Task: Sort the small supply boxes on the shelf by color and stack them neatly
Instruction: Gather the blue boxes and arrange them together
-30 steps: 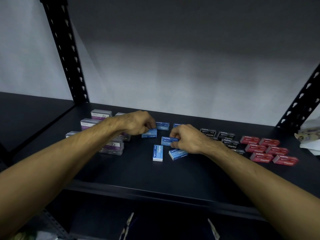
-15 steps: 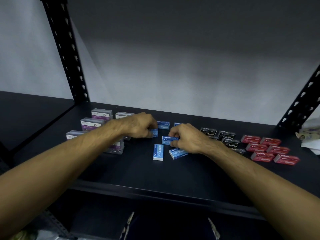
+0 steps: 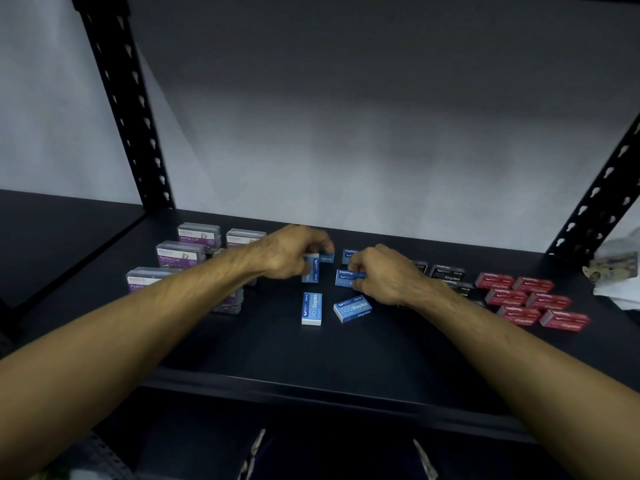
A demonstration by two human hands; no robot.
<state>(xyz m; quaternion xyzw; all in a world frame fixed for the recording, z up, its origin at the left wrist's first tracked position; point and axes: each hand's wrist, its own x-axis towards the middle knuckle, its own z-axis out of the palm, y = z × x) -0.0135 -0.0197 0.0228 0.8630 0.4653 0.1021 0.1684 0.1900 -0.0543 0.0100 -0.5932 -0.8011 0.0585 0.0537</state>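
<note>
On the dark shelf (image 3: 311, 358), I see my left hand (image 3: 289, 252) with fingers curled, pinching an upended blue staple box (image 3: 310, 269), while my right hand (image 3: 384, 277) curls its fingers around another blue staple box (image 3: 346, 277) lying flat. Two more blue boxes (image 3: 311, 308) lie loose just in front of the hands, and others sit behind them. Purple paper clip boxes (image 3: 180, 254) are grouped at the left, black boxes (image 3: 446, 273) right of centre, and red boxes (image 3: 530, 301) at the far right.
</note>
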